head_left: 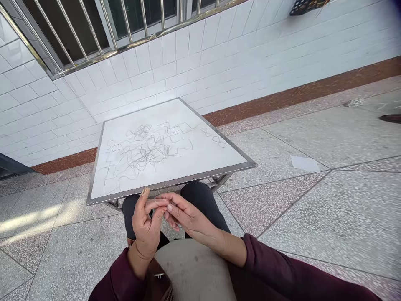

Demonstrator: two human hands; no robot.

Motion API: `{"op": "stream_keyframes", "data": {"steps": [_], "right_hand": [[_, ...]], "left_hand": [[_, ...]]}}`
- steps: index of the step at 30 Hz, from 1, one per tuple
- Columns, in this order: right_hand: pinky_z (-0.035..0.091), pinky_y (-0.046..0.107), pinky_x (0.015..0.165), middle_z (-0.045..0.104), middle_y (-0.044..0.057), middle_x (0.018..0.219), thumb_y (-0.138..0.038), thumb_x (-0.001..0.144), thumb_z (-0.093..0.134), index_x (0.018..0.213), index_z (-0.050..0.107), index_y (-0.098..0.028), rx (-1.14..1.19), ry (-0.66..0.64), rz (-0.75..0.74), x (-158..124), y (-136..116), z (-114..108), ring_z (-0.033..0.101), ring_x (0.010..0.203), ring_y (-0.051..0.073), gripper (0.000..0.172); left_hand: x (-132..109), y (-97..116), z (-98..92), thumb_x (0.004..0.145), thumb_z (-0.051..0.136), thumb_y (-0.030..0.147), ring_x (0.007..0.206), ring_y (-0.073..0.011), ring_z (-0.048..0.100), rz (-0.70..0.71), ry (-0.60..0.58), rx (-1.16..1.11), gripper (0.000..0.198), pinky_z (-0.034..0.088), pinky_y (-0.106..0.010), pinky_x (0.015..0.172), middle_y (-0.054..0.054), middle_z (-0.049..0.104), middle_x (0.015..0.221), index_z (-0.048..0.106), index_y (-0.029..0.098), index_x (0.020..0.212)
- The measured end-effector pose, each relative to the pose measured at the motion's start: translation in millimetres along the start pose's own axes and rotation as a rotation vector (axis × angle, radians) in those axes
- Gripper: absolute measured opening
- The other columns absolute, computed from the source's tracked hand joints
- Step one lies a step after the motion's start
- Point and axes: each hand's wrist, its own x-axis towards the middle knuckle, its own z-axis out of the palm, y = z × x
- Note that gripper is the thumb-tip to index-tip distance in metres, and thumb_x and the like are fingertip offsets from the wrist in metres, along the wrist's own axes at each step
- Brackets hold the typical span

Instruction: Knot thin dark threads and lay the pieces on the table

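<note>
My left hand (146,223) and my right hand (184,215) meet just in front of the near edge of a low white table (225,161), above my knees. The fingertips of both hands pinch together on a thin wire or thread (156,196) that shows as a small loop above them. On the tabletop lies a tangle of thin bent wire (145,150), and beside it at the right a short chain of small wire loops (214,138).
The table stands against a white tiled wall (219,54) with a barred window (94,25) above. Speckled stone floor surrounds it. A white scrap of paper (304,163) lies on the floor at right. A dark shoe tip (391,118) shows far right.
</note>
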Motion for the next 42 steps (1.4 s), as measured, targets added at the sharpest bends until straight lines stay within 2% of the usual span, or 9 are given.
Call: {"op": "stream_keyframes", "data": {"steps": [6, 13, 18, 22, 25, 31, 38, 42], "right_hand": [[0.038, 0.021, 0.046, 0.050, -0.006, 0.065, -0.047, 0.089, 0.064, 0.111, 0.054, -0.022, 0.003, -0.023, -0.022, 1.3, -1.2, 1.2, 0.046, 0.051, 0.008, 0.035], [0.040, 0.021, 0.047, 0.052, -0.005, 0.071, -0.044, 0.089, 0.064, 0.108, 0.054, -0.022, 0.003, -0.003, -0.015, 0.7, -3.9, 3.0, 0.045, 0.052, 0.007, 0.031], [0.038, 0.018, 0.043, 0.050, -0.008, 0.071, -0.039, 0.087, 0.069, 0.120, 0.046, -0.027, 0.084, 0.033, -0.023, 2.2, -2.7, 2.6, 0.045, 0.049, 0.006, 0.041], [0.038, 0.018, 0.044, 0.050, -0.008, 0.070, -0.039, 0.087, 0.069, 0.122, 0.045, -0.027, 0.118, 0.033, -0.017, 0.8, -6.4, 3.4, 0.047, 0.052, 0.007, 0.044], [0.041, 0.019, 0.048, 0.050, -0.007, 0.072, -0.037, 0.089, 0.068, 0.122, 0.047, -0.027, 0.141, 0.009, -0.016, -1.6, -9.4, 3.7, 0.049, 0.056, 0.007, 0.041], [0.041, 0.019, 0.051, 0.054, -0.005, 0.080, -0.034, 0.088, 0.069, 0.122, 0.048, -0.028, 0.185, -0.031, 0.026, -3.7, -8.8, 2.8, 0.052, 0.061, 0.007, 0.041], [0.041, 0.019, 0.048, 0.058, -0.006, 0.073, -0.037, 0.085, 0.072, 0.110, 0.048, -0.025, 0.097, 0.018, 0.069, -2.0, -11.4, 3.1, 0.051, 0.053, 0.007, 0.036], [0.041, 0.018, 0.050, 0.062, -0.002, 0.079, -0.043, 0.088, 0.067, 0.103, 0.051, -0.022, 0.161, 0.016, 0.160, -3.2, -14.0, 0.6, 0.056, 0.060, 0.007, 0.030]], "left_hand": [[-1.0, -2.6, 0.8, 0.087, 0.067, 0.020, 0.089, -0.0178, 0.073, -0.042, -0.013, -0.011, 0.054, 0.043, -0.044, 0.107, 0.000, 0.077, 0.089, 0.049, 0.025, 0.137], [-0.1, -7.4, -3.6, 0.087, 0.067, 0.020, 0.102, -0.0231, 0.068, 0.024, -0.033, 0.105, 0.033, 0.043, -0.049, 0.104, -0.003, 0.077, 0.090, 0.063, 0.026, 0.119], [1.2, -7.9, -7.0, 0.089, 0.063, 0.019, 0.094, -0.0209, 0.070, -0.012, -0.114, 0.119, 0.032, 0.047, -0.043, 0.099, -0.003, 0.077, 0.093, 0.063, 0.026, 0.121], [3.8, -9.7, -8.8, 0.090, 0.061, 0.015, 0.095, -0.0199, 0.068, 0.121, -0.174, 0.191, 0.037, 0.050, -0.040, 0.093, -0.003, 0.077, 0.096, 0.059, 0.027, 0.126], [6.2, -10.6, -9.6, 0.092, 0.058, 0.014, 0.094, -0.0191, 0.066, 0.216, -0.196, 0.244, 0.033, 0.051, -0.037, 0.088, -0.003, 0.076, 0.097, 0.061, 0.026, 0.122], [6.4, -11.3, -10.6, 0.094, 0.055, 0.016, 0.088, -0.0180, 0.065, 0.168, -0.206, 0.207, 0.034, 0.050, -0.036, 0.087, -0.003, 0.073, 0.088, 0.058, 0.025, 0.126], [5.1, -19.8, -15.4, 0.093, 0.056, 0.015, 0.077, -0.0152, 0.060, 0.225, -0.223, 0.172, 0.034, 0.049, -0.030, 0.077, -0.001, 0.065, 0.081, 0.058, 0.026, 0.125], [2.4, -24.1, -16.9, 0.093, 0.054, 0.015, 0.076, -0.0150, 0.061, 0.216, -0.196, 0.169, 0.033, 0.051, -0.030, 0.076, -0.001, 0.066, 0.082, 0.058, 0.025, 0.125]]}}
